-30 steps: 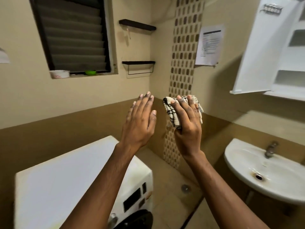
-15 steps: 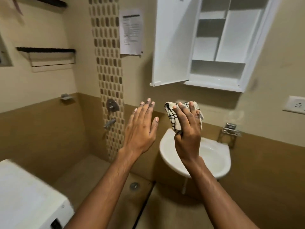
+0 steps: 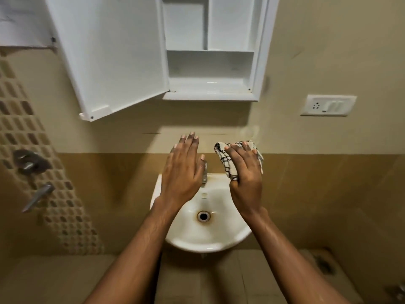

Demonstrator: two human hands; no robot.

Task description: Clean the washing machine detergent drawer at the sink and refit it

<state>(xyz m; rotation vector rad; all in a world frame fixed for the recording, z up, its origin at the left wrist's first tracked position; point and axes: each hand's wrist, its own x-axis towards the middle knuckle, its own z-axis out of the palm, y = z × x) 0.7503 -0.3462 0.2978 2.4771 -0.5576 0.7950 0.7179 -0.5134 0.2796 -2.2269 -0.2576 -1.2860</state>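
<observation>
A small white wall sink [image 3: 221, 240] with a rusty-ringed drain [image 3: 203, 216] sits straight ahead below me. Its metal tap [image 3: 205, 175] is partly hidden behind my left hand [image 3: 182, 172], which is raised flat over the sink's back left with fingers together and holds nothing. My right hand [image 3: 245, 174] is held up over the sink's right side, gripping a folded white cloth with black checks [image 3: 226, 162]. Neither the washing machine nor a detergent drawer is in view.
A white wall cabinet [image 3: 210, 69] hangs above the sink, its door [image 3: 109, 55] swung open to the left. A switch and socket plate [image 3: 328, 105] is on the right wall. Shower fittings [image 3: 32, 172] stick out of the mosaic strip at left.
The view has swung right from the washing machine to face the sink head-on. Both hands kept their raised pose, the right one still holding the cloth.
</observation>
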